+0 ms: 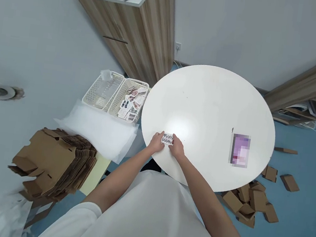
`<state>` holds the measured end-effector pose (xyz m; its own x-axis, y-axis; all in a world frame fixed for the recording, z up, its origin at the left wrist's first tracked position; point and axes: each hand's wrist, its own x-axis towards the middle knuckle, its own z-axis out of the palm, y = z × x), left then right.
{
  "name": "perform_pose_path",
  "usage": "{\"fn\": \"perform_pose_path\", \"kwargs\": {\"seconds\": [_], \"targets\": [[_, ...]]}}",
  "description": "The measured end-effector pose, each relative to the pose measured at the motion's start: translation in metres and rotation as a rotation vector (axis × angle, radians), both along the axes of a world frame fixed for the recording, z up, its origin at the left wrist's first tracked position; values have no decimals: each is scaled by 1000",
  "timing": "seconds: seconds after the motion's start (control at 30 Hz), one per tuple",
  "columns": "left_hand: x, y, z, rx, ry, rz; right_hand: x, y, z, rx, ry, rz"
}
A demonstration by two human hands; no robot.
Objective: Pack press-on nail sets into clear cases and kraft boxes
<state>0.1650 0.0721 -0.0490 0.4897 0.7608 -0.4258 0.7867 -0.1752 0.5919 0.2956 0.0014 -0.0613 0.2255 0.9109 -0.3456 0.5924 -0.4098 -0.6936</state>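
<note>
A small white card with two rows of dark, nail-shaped pieces (pixel 167 138) is held level over the near left part of the round white table (pixel 212 102). My left hand (pixel 156 142) pinches its left edge, and my right hand (pixel 177 147) grips its right edge. The fingers beneath the card are hidden. To the left of the table, a white basket (pixel 114 99) holds similar cards (pixel 133 103). Beside it stands another white basket (pixel 90 89) with clear plastic packets in it.
A pixelated purple and pink item (pixel 240 150) lies on the table's right side. White sheets (pixel 101 128) and stacked flat cardboard (pixel 53 159) are at the left. Small brown boxes (pixel 258 199) lie on the floor at the right. A wooden cabinet (pixel 134 33) stands behind.
</note>
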Motion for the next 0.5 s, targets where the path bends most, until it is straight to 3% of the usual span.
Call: {"fn": "perform_pose_path", "kwargs": {"seconds": [0.27,0.37,0.5], "targets": [[-19,16,0,55,-49,42,-21,30,6,-28,-20,-31],[-26,16,-2,-52,-157,110,-25,24,9,-45,57,-140],[-35,14,-6,-243,-312,218,-33,10,10,-32,302,-387]]}}
